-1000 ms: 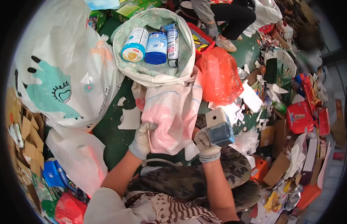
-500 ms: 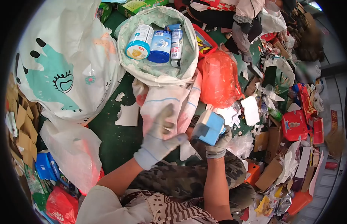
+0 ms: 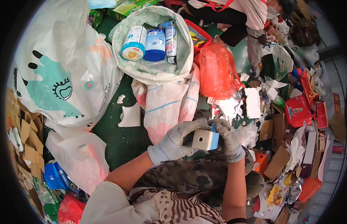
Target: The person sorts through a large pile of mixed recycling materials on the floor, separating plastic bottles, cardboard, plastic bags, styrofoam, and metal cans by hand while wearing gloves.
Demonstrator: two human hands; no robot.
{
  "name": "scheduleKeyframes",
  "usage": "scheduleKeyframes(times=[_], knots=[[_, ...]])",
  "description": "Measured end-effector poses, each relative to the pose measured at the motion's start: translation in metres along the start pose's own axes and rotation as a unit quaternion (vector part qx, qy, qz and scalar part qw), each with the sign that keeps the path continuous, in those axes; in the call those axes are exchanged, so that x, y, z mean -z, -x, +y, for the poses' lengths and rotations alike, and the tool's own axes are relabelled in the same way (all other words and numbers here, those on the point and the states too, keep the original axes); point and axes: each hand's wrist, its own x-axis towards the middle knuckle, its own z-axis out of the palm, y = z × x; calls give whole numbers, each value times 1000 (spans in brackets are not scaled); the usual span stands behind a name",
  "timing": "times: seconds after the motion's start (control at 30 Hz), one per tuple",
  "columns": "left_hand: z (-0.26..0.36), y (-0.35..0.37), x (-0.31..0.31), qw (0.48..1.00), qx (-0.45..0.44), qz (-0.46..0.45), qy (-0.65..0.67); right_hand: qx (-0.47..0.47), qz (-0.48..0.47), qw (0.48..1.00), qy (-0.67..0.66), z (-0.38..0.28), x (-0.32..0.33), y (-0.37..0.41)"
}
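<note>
A small blue and off-white box (image 3: 205, 140) with a round dark hole in its pale face is between my two gloved hands, above my camouflage-clad lap. My left hand (image 3: 177, 141) wraps the box's left side. My right hand (image 3: 228, 139) grips its right upper edge, with the fingers at the blue side. Beyond them stands an open cloth sack (image 3: 155, 79) holding two blue-lidded tubs, one white (image 3: 134, 42) and one blue (image 3: 155, 44), and a spray can (image 3: 171, 43).
A large white printed bag (image 3: 65, 71) stands at the left. A red plastic bag (image 3: 218, 71) lies right of the sack. Cardboard and mixed scrap fill both sides. Another person (image 3: 237, 22) crouches at the top right, one gloved hand reaching down.
My left hand has moved right and closed on the box. The box has turned, showing its pale face with the hole. The other person's arm has shifted lower.
</note>
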Motion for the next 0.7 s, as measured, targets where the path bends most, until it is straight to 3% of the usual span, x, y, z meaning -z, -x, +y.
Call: scheduleKeyframes(times=[0.1, 0.3, 0.37, 0.53, 0.63, 0.67, 0.7], knots=[[15, -4, 4, 982, -60, 15, -180, 3, 3, 1000, 7, -2, 8, 4], [25, -13, -5, 934, 37, 142, -326, 96, 42, 991, 84, 9, 11, 15], [25, -15, -10, 916, 6, 161, -367, 112, 16, 991, 68, 21, 9, 18], [16, -16, -24, 899, -47, 170, -402, 5, -8, 998, 58, 61, 27, 6], [15, -13, -27, 893, -78, 167, -410, 152, -28, 941, 302, 70, 34, -8], [15, -11, -28, 889, -88, 164, -418, 219, -37, 865, 450, 66, 35, -10], [14, -10, -31, 924, -48, 189, -329, 205, -21, 918, 339, 65, 30, -10]])
